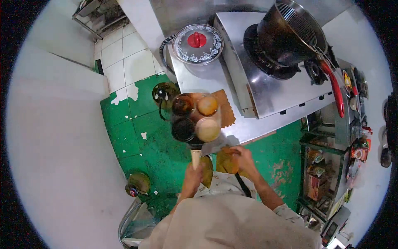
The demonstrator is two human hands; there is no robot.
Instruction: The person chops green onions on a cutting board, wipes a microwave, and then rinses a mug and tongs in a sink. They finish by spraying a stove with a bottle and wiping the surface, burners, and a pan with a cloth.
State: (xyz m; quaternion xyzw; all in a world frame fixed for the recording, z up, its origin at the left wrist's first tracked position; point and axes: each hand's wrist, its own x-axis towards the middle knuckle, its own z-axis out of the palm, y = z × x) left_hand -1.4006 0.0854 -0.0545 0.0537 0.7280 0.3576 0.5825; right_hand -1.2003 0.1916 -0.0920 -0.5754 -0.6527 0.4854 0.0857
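Note:
My left hand is wrapped round the light wooden handle of a pan with four round wells. Pale, round food fills the lower right well, and a more golden round is in the upper right one. Both left wells look dark. Behind the pan, a brown sheet with a wavy edge lies on the metal counter. My right hand is near the counter's front edge, fingers curled together beside a yellow-brown shape; a black strip shows below it. What it holds, if anything, is unclear.
A lidded pot with a red knob stands on the counter. To its right, a blackened pot with a red-handled strainer sits on the stove. Shelves with packages stand right; a dark round object is on the green floor.

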